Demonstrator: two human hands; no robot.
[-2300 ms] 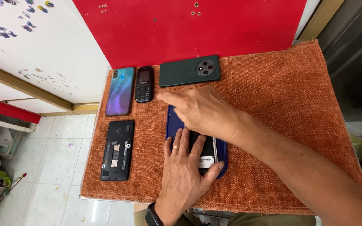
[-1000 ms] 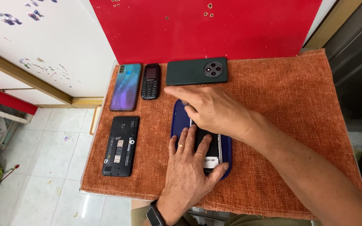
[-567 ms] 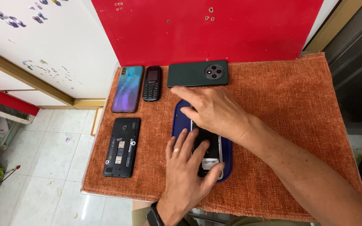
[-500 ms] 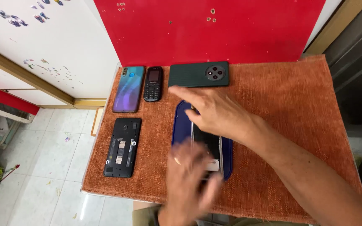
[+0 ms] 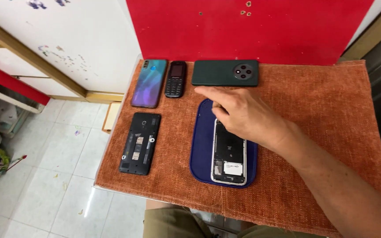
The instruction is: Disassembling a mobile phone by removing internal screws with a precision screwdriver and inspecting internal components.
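A backless phone (image 5: pixel 229 156) with its inner parts bare lies face down on a dark blue mat (image 5: pixel 200 145) in the middle of an orange cloth (image 5: pixel 327 105). My right hand (image 5: pixel 248 117) rests over the phone's far end and holds it down, fingers curled, index finger stretched out to the left. My left hand is out of view.
Along the cloth's far edge lie a blue-purple phone (image 5: pixel 149 83), a small black keypad phone (image 5: pixel 175 79) and a dark green phone (image 5: pixel 225 72) with a round camera. A black backless phone (image 5: pixel 140 143) lies at the left. A red panel (image 5: pixel 243 26) stands behind; tiled floor (image 5: pixel 45 176) lies below left.
My left hand, which lay on the near end of the opened phone, has pulled back out of view. My right hand stays on the phone's far end.
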